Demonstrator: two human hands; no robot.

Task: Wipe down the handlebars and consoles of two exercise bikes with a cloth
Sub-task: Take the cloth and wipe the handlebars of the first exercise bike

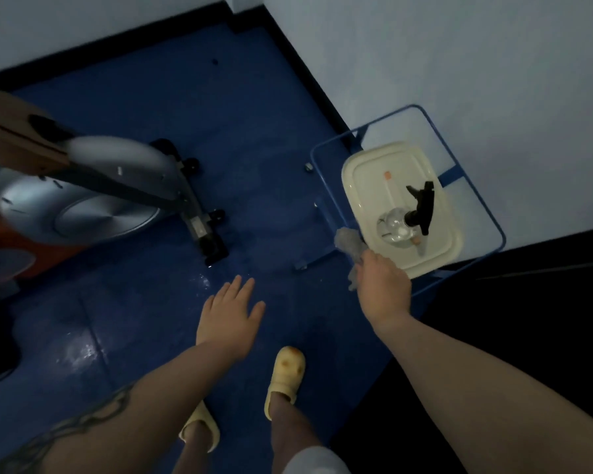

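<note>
The right hand [384, 285] gripped a grey cloth [348, 242] at the near edge of the cream tray [363, 172], its fingers curled round the fabric. The left hand [231, 316] hung over the floor with fingers straight and spread, holding nothing. The blue floor [254, 131] ran to white walls. An exercise bike [83, 200] stood at left. A blue-framed cart [473, 186] carried the tray, and a clear spray bottle [396, 225] lay on it. Yellow slippers [285, 378] showed below.
</note>
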